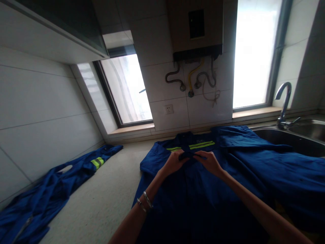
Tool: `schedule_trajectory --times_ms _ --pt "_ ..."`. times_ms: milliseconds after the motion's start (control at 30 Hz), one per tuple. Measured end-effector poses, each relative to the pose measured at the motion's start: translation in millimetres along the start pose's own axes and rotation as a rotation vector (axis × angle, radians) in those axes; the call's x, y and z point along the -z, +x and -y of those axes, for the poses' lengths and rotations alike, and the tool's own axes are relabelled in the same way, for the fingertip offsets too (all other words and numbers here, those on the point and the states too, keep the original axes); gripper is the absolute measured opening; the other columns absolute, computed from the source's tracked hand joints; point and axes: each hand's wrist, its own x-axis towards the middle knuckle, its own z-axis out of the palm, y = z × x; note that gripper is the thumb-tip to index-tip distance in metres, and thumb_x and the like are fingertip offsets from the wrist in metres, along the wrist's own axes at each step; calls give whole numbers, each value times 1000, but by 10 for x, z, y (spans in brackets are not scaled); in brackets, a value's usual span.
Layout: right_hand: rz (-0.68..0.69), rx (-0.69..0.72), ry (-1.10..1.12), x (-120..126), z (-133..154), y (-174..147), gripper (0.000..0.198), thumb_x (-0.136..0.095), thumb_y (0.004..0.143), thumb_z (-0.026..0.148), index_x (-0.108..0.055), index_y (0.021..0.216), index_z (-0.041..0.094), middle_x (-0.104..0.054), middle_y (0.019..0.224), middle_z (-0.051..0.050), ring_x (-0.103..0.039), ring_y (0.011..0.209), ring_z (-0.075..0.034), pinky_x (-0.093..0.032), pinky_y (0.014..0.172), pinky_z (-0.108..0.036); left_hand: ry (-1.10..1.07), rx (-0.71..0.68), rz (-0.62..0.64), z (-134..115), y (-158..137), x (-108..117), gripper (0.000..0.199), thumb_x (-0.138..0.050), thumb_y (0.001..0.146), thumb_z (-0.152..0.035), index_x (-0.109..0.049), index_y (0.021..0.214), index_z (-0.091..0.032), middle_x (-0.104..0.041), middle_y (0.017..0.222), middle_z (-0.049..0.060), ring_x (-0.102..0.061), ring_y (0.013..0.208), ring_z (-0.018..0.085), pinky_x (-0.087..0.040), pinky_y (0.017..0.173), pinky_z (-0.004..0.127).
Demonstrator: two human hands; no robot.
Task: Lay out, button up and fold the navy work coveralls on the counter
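Observation:
A blue work jacket (203,179) with yellow-green stripes across its chest lies spread on the counter, collar toward the wall. My left hand (175,161) is closed on the jacket's front edge just below the stripe. Close beside it, my right hand (208,161) pinches the same front edge from the other side. Between the two hands a small dark fold of cloth is raised. Any button or fastener there is too dark to make out. Two bracelets circle my left wrist.
Another blue garment (61,183) with a yellow-green band lies along the left wall on the pale counter (101,196). At the right are a sink (269,135) and a tap (284,105). A water heater (195,27) with pipes hangs on the tiled wall between two windows.

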Motion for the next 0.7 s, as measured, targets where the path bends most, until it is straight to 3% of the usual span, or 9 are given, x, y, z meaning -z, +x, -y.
schedule_trajectory --times_ms 267,500,700 --pt "29 18 31 -59 -49 -22 26 -65 76 37 -69 93 17 -69 87 -3 -63 77 -19 -46 70 -28 21 11 -13 -17 -6 -136 6 -60 78 -19 -61 75 -13 -62 74 3 -56 69 14 -39 64 23" --pt "95 -13 83 -87 -75 0 27 -61 78 38 -70 89 15 -68 85 -4 -60 76 -18 -45 72 -30 90 -98 18 53 -15 -187 9 -53 81 -16 -62 81 -14 -62 84 8 -57 80 18 -42 73 26" --pt "121 -109 153 -106 -116 22 25 -65 73 36 -70 86 15 -68 80 -3 -60 74 -19 -45 67 -29 80 -113 4 14 -27 -175 9 -53 80 -15 -62 79 -13 -61 82 7 -57 78 17 -41 71 24"
